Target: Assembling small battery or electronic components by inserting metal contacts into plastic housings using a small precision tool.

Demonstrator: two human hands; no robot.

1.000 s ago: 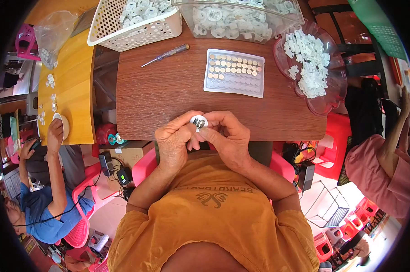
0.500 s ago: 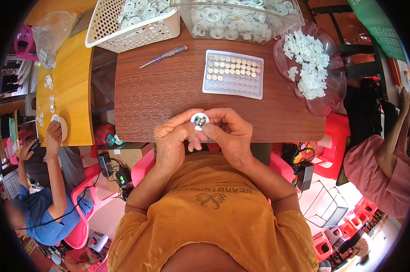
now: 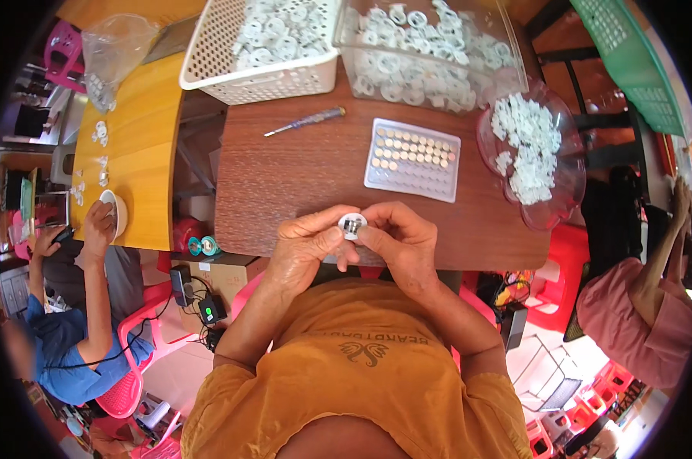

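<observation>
Between both hands, just past the near edge of the brown table [image 3: 285, 176], is a small round white plastic part [image 3: 353, 236] with dark and shiny metal in its middle. My left hand [image 3: 304, 249] pinches its left side between thumb and fingers. From the other side my right hand [image 3: 403, 245] grips it, the thumb pressed near the metal. Beyond the hands lies a pale plastic tray [image 3: 411, 177] with rows of round button cells [image 3: 415, 145] in its far part. A screwdriver [image 3: 305, 121] with a translucent handle rests to the tray's left.
Along the far edge stand a white perforated basket [image 3: 273, 90] and a clear bin [image 3: 430, 65], both full of white round parts. A red transparent bowl [image 3: 541, 218] holds small white pieces at right. At left, a person in blue reaches into a white bowl [image 3: 119, 218] on a yellow table [image 3: 135, 153].
The view has shifted, so the table and its contents sit lower and further right. Both hands keep hold of the white part, which looks slightly turned.
</observation>
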